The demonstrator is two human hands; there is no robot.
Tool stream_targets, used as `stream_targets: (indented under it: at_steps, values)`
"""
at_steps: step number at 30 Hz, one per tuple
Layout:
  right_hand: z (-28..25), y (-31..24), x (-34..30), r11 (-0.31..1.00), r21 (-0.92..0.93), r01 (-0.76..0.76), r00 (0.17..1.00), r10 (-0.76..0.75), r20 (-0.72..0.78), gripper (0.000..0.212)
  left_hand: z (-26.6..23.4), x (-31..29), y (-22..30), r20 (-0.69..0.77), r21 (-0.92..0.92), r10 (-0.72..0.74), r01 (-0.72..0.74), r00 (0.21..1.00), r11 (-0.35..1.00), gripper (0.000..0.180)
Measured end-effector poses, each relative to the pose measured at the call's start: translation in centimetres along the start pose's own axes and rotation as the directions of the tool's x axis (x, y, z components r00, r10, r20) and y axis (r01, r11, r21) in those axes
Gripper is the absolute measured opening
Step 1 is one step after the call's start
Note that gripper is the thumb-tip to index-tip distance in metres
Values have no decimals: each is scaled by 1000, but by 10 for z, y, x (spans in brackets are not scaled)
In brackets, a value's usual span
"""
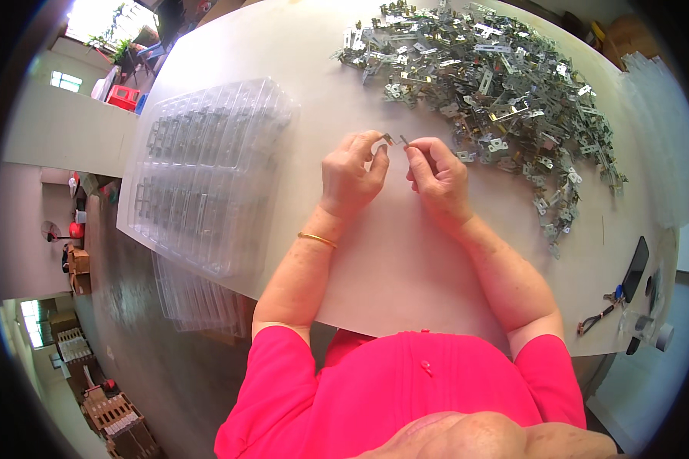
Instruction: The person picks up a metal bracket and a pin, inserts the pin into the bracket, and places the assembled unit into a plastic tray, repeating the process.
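Over the middle of the white table (406,260), my left hand (354,172) and my right hand (440,176) face each other with fingers pinched. Between them is a small bent metal bracket (401,142); its left end is at my left thumb and forefinger, its right end in my right fingertips. It has a dark and a coppery spot near the left end. Beyond my right hand spreads a large heap of similar metal brackets (497,84). To the left of my left hand stand stacked clear plastic trays (207,172), with rows of metal parts showing through them.
At the right edge lie a black phone (635,269), keys (614,294) and a clear cup-like container (637,324). More clear plastic trays (654,138) line the far right. Below the table's left edge is another tray stack (199,298). Cartons (79,264) stand on the floor farther left.
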State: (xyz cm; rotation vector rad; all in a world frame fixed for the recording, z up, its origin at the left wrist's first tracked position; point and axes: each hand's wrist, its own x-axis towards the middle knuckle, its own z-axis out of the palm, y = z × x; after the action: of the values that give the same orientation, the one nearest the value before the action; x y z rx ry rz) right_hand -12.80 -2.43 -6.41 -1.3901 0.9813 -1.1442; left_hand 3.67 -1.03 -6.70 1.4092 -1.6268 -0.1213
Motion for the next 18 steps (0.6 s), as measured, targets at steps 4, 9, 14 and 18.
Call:
stream_targets:
  at_steps: [4,9,14,18]
  values:
    - [3,0,0,1000,24,-1,1000,0,27,10,0,-3,-1,-4,89,131,-130,991,987,21]
    - [4,2,-1,997,50,-57,998,55,42,18,-4,-4,-2,38,137,162,-166,986,977,18]
    - [4,2,-5,999,4,-35,999,35,-6,10,-4,-4,-2,59,206,249,-256,967,945,17]
    - [-1,15,-1,968,-179,177,982,-186,-37,5,-5,-6,-4,68,196,305,-313,950,929,17]
